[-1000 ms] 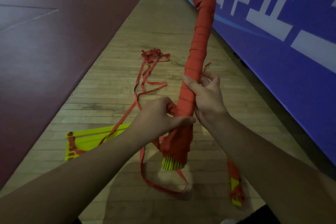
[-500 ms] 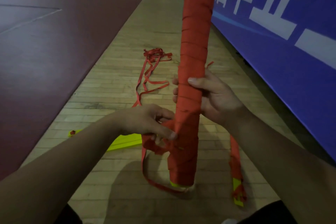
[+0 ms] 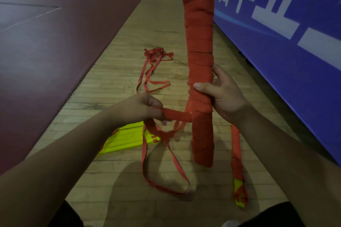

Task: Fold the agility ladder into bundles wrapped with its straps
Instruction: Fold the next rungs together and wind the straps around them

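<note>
A long ladder bundle [image 3: 200, 29], wound all over in red strap, stands nearly upright in front of me, its top out of frame. My right hand [image 3: 221, 92] grips it around the middle, thumb across the front. My left hand [image 3: 145, 108] pinches the red strap [image 3: 178, 115] and holds it taut out to the left of the bundle's lower part. Below my left hand the strap hangs in a loose loop [image 3: 166, 177] down to the floor.
Yellow ladder rungs [image 3: 127, 137] lie on the wooden floor under my left hand, and loose red straps [image 3: 155, 68] trail beyond them. Another wrapped bundle [image 3: 237, 167] lies on the floor at right. A blue banner wall [image 3: 295, 51] runs along the right. Dark red court lies left.
The bundle has swung from a tilt to nearly upright and closer to me. My left hand has pulled the strap out leftward from the bundle's lower end.
</note>
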A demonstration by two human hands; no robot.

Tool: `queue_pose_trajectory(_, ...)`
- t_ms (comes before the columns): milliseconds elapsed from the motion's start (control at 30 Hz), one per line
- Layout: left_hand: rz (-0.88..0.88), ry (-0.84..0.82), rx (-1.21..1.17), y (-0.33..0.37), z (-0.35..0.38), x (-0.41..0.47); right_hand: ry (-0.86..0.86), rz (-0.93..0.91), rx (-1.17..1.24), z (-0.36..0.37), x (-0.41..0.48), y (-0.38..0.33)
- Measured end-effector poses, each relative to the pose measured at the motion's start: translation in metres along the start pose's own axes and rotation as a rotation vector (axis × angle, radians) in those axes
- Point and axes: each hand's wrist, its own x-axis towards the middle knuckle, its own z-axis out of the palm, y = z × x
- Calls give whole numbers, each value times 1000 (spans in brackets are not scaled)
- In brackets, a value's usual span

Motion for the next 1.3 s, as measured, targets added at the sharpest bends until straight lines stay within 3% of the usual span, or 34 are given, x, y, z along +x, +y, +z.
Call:
queue_pose_trajectory(100,-21,77,-204,10,19,1,132,-9,30,8,3,9)
queue_pose_trajectory(200,9,151,-149,16,34,5,233,77,205,20,5,14)
queue_pose_trajectory(400,28,297,-206,15,31,1,208,238,538,27,7,20)
queue_pose_trajectory(533,51,301,-230,21,31,-3,283,161,480,23,12,21)
queue_pose_trajectory(767,39,143,-198,8,29,-2,31,134,166,25,6,16)
queue_pose_trajectory(867,11,122,-109,-2,29,0,68,96,93,29,5,23)
queue_pose_trajectory(967,-1,194,162,-8,33,2,193,50,-50,32,9,30)
queue_pose_trajectory(1100,63,365,396,-4,60,2,369,166,-117,41,9,34)
queue_pose_trajectory(1233,62,530,436,-11,78,9,349,298,48,43,7,29)
queue_pose_trajectory(1300,13,532,451,-13,75,12,275,358,126,43,2,21)
